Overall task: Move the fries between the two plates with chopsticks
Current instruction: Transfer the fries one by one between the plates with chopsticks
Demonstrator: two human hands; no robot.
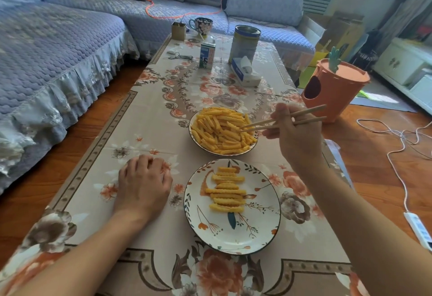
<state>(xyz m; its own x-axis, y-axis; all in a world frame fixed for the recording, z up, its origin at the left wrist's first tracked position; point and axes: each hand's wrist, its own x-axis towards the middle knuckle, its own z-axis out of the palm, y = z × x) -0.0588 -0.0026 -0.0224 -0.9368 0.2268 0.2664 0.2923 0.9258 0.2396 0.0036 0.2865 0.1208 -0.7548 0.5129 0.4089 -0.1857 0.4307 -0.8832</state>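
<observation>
While the left hand (pixel 143 183) rests palm-down on the surface (pixel 145 118), its fingers (pixel 140 162) curled loosely under and holding nothing, the right hand (pixel 295 132) is raised over the surface's right side and pinches a pair of chopsticks (pixel 280 121) between thumb and fingers. The chopstick tips reach left into the far plate (pixel 195 140), touching the heap of fries (pixel 222 130) piled there; whether a fry is caught between the tips cannot be told. The near plate (pixel 257 221), patterned with leaves and flowers, lies just in front of the far one, the two rims close but apart. On it a row of fries (pixel 228 189) lies in a neat stack, each piece crosswise, running from the plate's far part toward its middle. The left hand sits just left of the near plate.

Farther back on the flowered cloth stand a milk carton (pixel 207 56), a tin (pixel 244 43), a tissue box (pixel 245 72), a mug (pixel 202 26) and a small box (pixel 178 30). An orange bin (pixel 334 90) stands on the floor to the right, and a sofa (pixel 58 50) runs along the left and back.
</observation>
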